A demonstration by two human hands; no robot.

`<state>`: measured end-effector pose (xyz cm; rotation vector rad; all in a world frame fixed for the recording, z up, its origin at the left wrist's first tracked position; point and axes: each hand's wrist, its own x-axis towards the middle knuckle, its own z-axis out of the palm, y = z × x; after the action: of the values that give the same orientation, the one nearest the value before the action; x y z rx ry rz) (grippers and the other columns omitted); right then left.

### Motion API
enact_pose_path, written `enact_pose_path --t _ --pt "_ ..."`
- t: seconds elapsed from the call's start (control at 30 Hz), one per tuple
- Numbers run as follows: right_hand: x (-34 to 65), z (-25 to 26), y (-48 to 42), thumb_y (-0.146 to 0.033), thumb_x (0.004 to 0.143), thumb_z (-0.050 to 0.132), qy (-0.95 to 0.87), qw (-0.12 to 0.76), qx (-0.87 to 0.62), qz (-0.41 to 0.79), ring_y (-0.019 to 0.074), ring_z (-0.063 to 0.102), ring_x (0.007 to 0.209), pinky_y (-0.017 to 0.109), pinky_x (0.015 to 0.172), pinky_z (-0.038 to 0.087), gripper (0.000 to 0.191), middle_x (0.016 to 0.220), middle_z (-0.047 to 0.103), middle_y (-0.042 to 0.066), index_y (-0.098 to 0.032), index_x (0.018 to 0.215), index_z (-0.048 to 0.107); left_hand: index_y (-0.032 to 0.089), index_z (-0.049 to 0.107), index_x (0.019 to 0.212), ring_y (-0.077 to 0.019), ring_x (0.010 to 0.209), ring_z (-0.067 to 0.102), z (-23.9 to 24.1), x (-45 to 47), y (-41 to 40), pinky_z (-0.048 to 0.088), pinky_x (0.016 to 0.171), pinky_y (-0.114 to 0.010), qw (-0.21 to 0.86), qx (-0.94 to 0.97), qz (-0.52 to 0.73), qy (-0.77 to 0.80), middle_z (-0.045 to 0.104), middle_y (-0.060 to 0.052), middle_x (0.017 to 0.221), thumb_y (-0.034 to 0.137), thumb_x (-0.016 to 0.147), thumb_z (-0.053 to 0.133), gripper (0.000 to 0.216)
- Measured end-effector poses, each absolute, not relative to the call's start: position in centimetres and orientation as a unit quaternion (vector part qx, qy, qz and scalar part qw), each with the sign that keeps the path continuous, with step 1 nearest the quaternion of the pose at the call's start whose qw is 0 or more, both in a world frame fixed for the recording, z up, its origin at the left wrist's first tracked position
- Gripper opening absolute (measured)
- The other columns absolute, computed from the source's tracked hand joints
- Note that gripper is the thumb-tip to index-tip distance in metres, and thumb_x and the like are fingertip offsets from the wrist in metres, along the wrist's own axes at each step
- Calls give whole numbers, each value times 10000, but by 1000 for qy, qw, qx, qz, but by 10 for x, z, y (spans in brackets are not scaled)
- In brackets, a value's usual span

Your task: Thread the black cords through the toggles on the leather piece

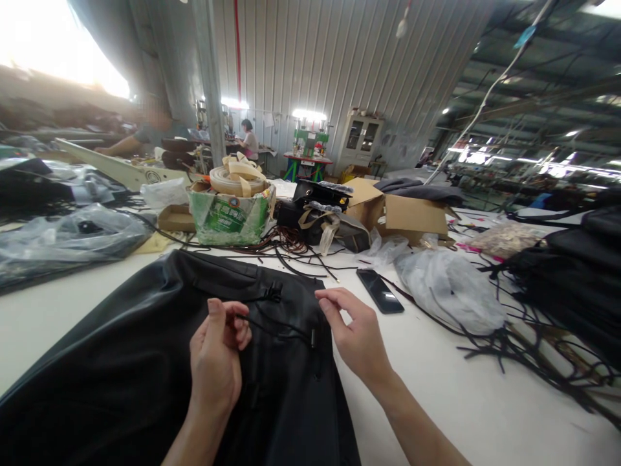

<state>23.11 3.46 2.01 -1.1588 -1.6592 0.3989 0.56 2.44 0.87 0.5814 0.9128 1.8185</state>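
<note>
Hands (218, 349) (356, 333) | thin black cord (272, 327) pinched | smooth (leathery) black garment (121, 349)

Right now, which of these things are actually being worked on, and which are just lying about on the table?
In hand:
left hand pinching the black cord
right hand at the cord's other end
black garment beneath both

Lying about:
phone
green-printed box of tan strapping
cardboard boxes
plastic bags
loose black cords
</note>
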Motion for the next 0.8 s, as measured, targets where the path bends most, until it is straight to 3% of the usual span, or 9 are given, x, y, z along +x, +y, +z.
enact_pose_path --t 0.17,0.3,0.47,0.6,0.8 --pt "231 14 37 -284 1098 638 -700 507 -475 165 228 747 997 388 906 600 186 1082 812 67 -242 1097 820 150 719 733 -88 615 393 4 1 26 356 495 -192 465 215 770 381 526 0 738 601 810 962 518" --pt "226 11 35 -253 1098 623 -713 504 -461 157 231 754 1015 392 923 615 191 1094 811 78 -234 1098 813 158 806 891 -103 670 386 0 -1 30 338 521 -179 437 226 779 390 473 22 740 495 815 973 384" --pt "225 10 36 -249 1097 624 -720 498 -458 155 237 762 1003 400 917 632 191 1087 812 82 -241 1091 815 179 854 1116 -123 807 501 2 -1 33 440 652 -172 428 225 782 394 636 -22 901 529 825 960 468" --pt "225 10 37 -249 1095 621 -724 496 -458 140 252 772 1010 415 930 645 196 1081 816 89 -242 1087 817 175 846 1160 -150 892 575 0 0 33 484 697 -201 454 219 771 390 702 -54 1008 595 781 981 582" --pt "224 8 37 -235 1098 612 -730 493 -457 124 258 771 1020 423 930 648 199 1090 812 96 -244 1094 811 177 823 1138 -149 900 582 -3 0 33 489 724 -223 441 216 785 378 689 -43 992 662 815 946 595"
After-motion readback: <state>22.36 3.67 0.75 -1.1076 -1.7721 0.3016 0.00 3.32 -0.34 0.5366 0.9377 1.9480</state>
